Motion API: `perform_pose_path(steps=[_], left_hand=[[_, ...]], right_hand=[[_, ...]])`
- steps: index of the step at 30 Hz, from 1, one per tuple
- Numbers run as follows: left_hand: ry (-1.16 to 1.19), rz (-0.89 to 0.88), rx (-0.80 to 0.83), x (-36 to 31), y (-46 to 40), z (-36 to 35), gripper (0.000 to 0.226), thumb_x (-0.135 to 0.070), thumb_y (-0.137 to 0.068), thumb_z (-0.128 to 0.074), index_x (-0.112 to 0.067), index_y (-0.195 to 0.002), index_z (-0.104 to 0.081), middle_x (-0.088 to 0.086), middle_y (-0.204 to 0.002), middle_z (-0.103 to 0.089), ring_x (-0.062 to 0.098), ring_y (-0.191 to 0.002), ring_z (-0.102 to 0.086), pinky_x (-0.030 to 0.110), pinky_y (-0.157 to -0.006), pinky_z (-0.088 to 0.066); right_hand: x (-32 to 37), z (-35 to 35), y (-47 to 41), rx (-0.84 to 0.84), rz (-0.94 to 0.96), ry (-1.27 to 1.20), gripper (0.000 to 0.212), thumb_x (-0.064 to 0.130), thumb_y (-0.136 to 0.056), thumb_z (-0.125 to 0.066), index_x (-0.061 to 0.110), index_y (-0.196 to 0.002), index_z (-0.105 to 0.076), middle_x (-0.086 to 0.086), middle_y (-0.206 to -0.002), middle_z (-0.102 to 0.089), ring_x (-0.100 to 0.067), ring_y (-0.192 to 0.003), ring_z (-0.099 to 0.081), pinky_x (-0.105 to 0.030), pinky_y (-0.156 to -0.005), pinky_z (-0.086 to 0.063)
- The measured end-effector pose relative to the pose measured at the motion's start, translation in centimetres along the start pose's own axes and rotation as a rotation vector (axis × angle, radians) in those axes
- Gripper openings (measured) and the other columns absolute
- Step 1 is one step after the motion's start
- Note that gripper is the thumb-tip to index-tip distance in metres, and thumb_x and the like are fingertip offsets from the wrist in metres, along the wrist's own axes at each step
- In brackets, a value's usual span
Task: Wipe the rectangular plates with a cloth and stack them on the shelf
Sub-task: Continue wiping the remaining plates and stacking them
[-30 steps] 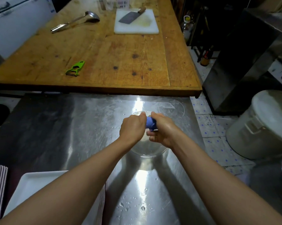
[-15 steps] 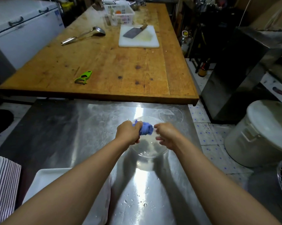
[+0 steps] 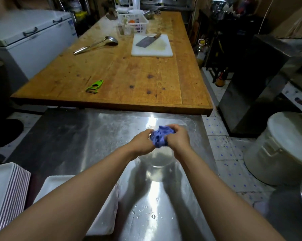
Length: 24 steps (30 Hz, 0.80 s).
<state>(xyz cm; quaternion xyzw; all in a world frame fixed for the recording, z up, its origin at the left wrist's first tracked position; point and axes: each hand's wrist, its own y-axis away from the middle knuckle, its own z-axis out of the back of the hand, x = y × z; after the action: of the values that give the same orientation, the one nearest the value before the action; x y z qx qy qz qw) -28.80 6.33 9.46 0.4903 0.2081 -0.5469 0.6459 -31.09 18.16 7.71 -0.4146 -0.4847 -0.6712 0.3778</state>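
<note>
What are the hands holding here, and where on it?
Both hands grip a crumpled blue cloth above a clear glass bowl: left hand on its left side, right hand on its right.

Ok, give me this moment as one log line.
stage: cloth prep | left hand + right hand: grip blue cloth over glass bowl | plates: untouched
</note>
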Motion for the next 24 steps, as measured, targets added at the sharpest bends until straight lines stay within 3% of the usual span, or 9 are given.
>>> perform_pose_path(steps=[3,5,10,14,17,21,24], left_hand=[[0.079,0.029,-0.054,0.5,0.2,-0.2,0.070,0.005,-0.087,-0.048,-0.023,-0.147,-0.025,0.007,-0.149,-0.034,0.019,-0.114,-0.049,0.023,-0.073,-0.044],[0.113,0.060,-0.082,0.6,0.7,0.0,0.068,0.003,-0.087,-0.051,-0.023,-0.146,-0.029,0.010,-0.145,-0.038,0.022,-0.116,-0.048,0.027,-0.080,-0.040],[0.321,0.088,-0.059,0.0,2.6,-0.1,0.036,-0.007,-0.089,-0.050,-0.023,-0.122,-0.051,0.002,-0.094,-0.065,0.015,-0.079,-0.063,0.028,-0.069,-0.043],[0.534,0.107,-0.108,0.3,4.2,1.0,0.024,-0.007,-0.091,-0.050,-0.017,-0.111,-0.059,0.008,-0.091,-0.068,0.021,-0.078,-0.066,0.036,-0.077,-0.052],[0.611,0.077,-0.102,0.7,6.0,2.3,0.011,-0.011,-0.093,-0.053,-0.018,-0.097,-0.059,0.001,-0.077,-0.065,0.013,-0.065,-0.063,0.027,-0.065,-0.050],[0.839,0.043,-0.138,1.3,8.1,4.3,0.012,-0.021,-0.094,-0.050,-0.020,-0.090,-0.061,0.002,-0.078,-0.059,0.013,-0.069,-0.057,0.024,-0.063,-0.046],[0.929,0.022,-0.082,1.6,9.7,5.1,0.014,-0.022,-0.095,-0.049,-0.016,-0.095,-0.062,0.005,-0.076,-0.057,0.013,-0.063,-0.058,0.023,-0.054,-0.048]], right_hand=[[-0.6,0.4,0.6,-0.026,0.075,0.090,0.043,-0.014,-0.085,-0.038,0.020,-0.097,-0.061,-0.003,-0.101,-0.061,-0.018,-0.089,-0.060,-0.031,-0.081,-0.055],[-0.8,0.7,1.0,-0.003,0.093,0.081,0.046,-0.015,-0.084,-0.037,0.019,-0.105,-0.059,-0.005,-0.106,-0.061,-0.020,-0.094,-0.060,-0.034,-0.086,-0.054],[0.1,1.0,2.8,0.052,0.111,-0.004,0.039,-0.009,-0.084,-0.040,0.024,-0.105,-0.043,-0.003,-0.091,-0.058,-0.019,-0.082,-0.060,-0.035,-0.070,-0.052],[1.5,0.6,4.3,0.132,0.139,-0.066,0.032,-0.012,-0.076,-0.038,0.018,-0.078,-0.050,-0.011,-0.086,-0.057,-0.025,-0.079,-0.055,-0.040,-0.073,-0.047],[1.6,0.4,5.4,0.181,0.136,-0.108,0.035,-0.016,-0.070,-0.036,0.017,-0.065,-0.046,-0.013,-0.077,-0.050,-0.025,-0.077,-0.047,-0.037,-0.072,-0.041],[1.8,0.8,8.0,0.159,0.058,-0.136,0.032,-0.010,-0.084,-0.040,0.015,-0.071,-0.055,-0.010,-0.073,-0.053,-0.019,-0.064,-0.048,-0.024,-0.052,-0.040],[2.4,0.5,11.0,0.292,0.021,-0.223,0.014,0.012,-0.095,-0.047,0.020,-0.094,-0.058,-0.006,-0.099,-0.059,-0.021,-0.090,-0.060,-0.040,-0.079,-0.052]])
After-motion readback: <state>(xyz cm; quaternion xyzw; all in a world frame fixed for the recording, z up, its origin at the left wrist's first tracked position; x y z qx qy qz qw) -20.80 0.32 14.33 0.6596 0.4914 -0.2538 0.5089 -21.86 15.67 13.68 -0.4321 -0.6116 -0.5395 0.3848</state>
